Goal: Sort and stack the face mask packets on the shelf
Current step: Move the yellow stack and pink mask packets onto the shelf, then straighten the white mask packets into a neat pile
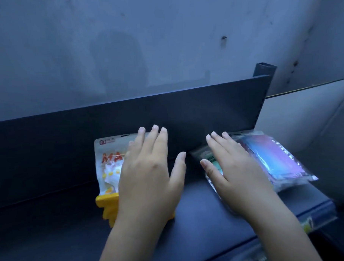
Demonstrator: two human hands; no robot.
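Observation:
A white and yellow face mask packet [107, 168] with orange lettering lies on the dark shelf [53, 224], leaning toward the shelf's back panel. My left hand [147, 171] rests flat on its right half, fingers spread. To the right, a clear packet with blue and pink masks [277, 159] lies flat near the shelf's right end. My right hand [234, 167] lies flat on that packet's left part, fingers apart. Neither hand grips anything. Whether more packets lie beneath each one is hidden.
The shelf's dark back panel [205, 109] rises behind the packets, with an upright post [263, 69] at its right end. A grey wall [143, 42] stands behind. The shelf's front edge carries a label strip [309, 223] at the right.

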